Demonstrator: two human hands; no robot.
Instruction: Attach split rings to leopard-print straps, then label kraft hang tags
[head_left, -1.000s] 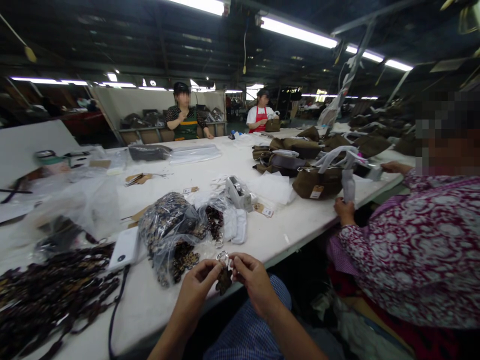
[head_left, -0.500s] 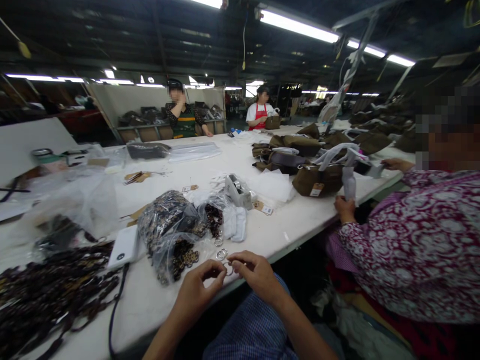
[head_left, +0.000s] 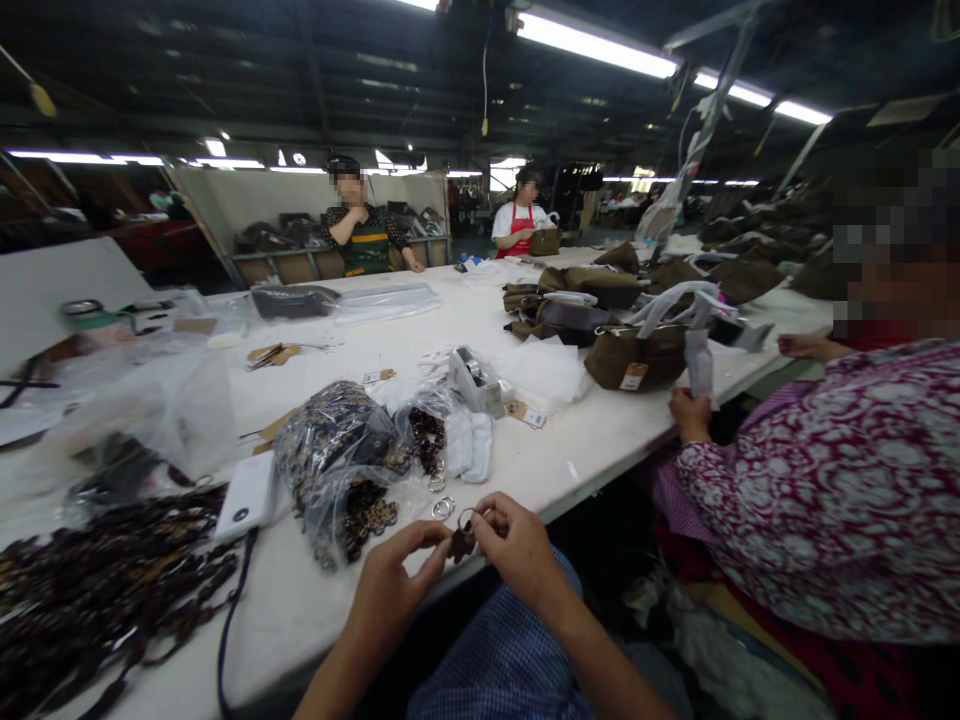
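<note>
the white table (head_left: 360,348) runs under and beyond your grip, its near edge just below your fingertips. a person in a patterned top (head_left: 847,500) sits well to the right of your grip. a heap of dark strands (head_left: 97,590) lies well to the left of it. nearer on that side, a clear plastic bag (head_left: 337,440) holds patterned pieces, its opening close to your left hand. a brown handbag (head_left: 637,357) stands beyond your grip to the right. a white device (head_left: 247,495) with a cable lies to the left, past the plastic bag, and a grey tape dispenser (head_left: 477,384) stands straight beyond. your left hand (head_left: 397,575) has thumb and finger pinched at the left edge of the dark charm (head_left: 462,543); your right hand (head_left: 517,550) pinches its metal ring (head_left: 466,517). the charm sits between your two grips. loose rings (head_left: 442,508) lie on the table just beyond it.
</note>
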